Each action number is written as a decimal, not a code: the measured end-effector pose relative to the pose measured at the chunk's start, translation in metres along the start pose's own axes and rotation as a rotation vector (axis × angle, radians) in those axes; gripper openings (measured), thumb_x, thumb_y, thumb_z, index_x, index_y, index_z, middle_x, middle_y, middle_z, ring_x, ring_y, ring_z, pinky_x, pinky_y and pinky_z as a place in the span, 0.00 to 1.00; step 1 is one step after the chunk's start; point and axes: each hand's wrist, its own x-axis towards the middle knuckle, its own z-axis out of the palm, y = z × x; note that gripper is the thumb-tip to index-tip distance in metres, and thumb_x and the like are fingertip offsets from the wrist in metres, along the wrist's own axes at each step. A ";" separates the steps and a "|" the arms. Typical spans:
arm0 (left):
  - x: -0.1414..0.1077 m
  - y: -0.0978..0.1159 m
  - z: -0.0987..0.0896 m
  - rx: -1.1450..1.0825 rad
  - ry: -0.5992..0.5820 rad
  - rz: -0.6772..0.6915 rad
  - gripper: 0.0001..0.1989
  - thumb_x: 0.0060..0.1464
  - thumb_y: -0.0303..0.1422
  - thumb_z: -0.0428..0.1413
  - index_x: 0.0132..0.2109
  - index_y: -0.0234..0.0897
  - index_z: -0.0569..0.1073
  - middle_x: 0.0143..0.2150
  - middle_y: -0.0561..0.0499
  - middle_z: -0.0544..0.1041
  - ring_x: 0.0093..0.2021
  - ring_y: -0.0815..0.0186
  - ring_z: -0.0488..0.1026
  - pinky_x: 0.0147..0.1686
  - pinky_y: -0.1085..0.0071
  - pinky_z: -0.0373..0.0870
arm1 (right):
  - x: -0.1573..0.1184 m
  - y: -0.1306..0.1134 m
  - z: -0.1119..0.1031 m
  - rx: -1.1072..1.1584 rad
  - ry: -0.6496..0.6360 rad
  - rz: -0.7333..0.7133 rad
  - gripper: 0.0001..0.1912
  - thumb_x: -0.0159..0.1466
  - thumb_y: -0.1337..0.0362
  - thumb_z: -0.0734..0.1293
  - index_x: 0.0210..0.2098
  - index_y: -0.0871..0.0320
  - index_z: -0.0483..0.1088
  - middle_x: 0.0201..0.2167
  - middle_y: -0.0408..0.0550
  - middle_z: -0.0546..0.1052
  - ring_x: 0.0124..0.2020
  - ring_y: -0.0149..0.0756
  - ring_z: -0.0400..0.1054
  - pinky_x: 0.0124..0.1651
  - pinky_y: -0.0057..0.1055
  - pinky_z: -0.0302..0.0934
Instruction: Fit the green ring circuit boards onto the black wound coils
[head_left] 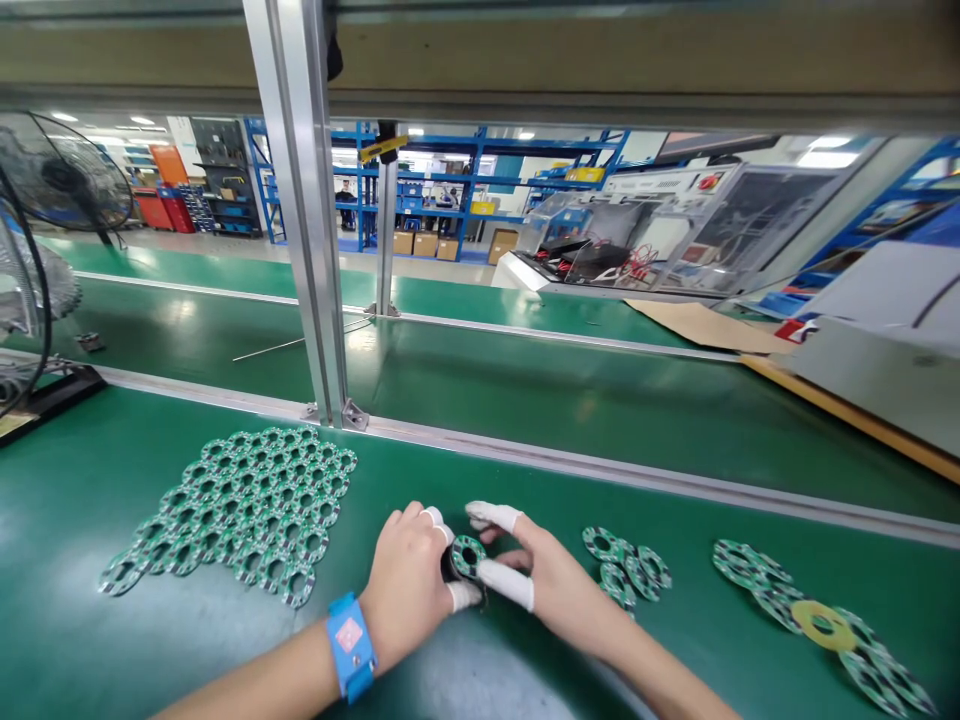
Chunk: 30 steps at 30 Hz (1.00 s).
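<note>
Near the bench's front, my left hand (412,565) is closed around a small dark round part that its fingers mostly hide. A green ring-shaped circuit board (468,556) faces up at that part's end. My right hand (544,575) comes in from the right with its fingers apart, its thumb at the board's edge and its forefinger raised above. White finger cots (508,583) cover some fingertips on both hands. A blue wrist strap (350,645) circles my left wrist. Many similar ring boards (247,505) lie in close rows to the left.
Loose ring boards (649,573) lie right of my hands; farther right are more, with a yellow ring (823,625) among them. An aluminium post (300,220) rises from the rail behind the green bench (420,480). A fan (64,175) stands at left.
</note>
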 end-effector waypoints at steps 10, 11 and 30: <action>-0.003 0.001 -0.014 -0.061 -0.017 0.013 0.17 0.44 0.43 0.60 0.37 0.35 0.73 0.37 0.46 0.72 0.41 0.56 0.66 0.41 0.61 0.66 | -0.002 0.006 0.001 0.127 -0.155 0.138 0.26 0.52 0.64 0.66 0.51 0.58 0.66 0.45 0.52 0.73 0.32 0.37 0.71 0.39 0.38 0.68; -0.004 0.002 -0.018 -0.085 -0.012 0.021 0.16 0.44 0.40 0.60 0.39 0.34 0.73 0.39 0.46 0.72 0.42 0.56 0.66 0.43 0.62 0.66 | -0.002 0.006 0.002 0.111 -0.143 0.121 0.25 0.52 0.65 0.65 0.51 0.58 0.66 0.45 0.52 0.73 0.32 0.37 0.71 0.39 0.38 0.68; -0.018 0.004 -0.009 0.085 -0.034 0.391 0.11 0.54 0.20 0.49 0.40 0.33 0.74 0.41 0.44 0.75 0.47 0.59 0.70 0.48 0.66 0.68 | -0.016 -0.020 -0.007 -0.350 -0.016 -0.111 0.16 0.50 0.73 0.62 0.37 0.56 0.73 0.33 0.47 0.75 0.32 0.37 0.68 0.32 0.30 0.64</action>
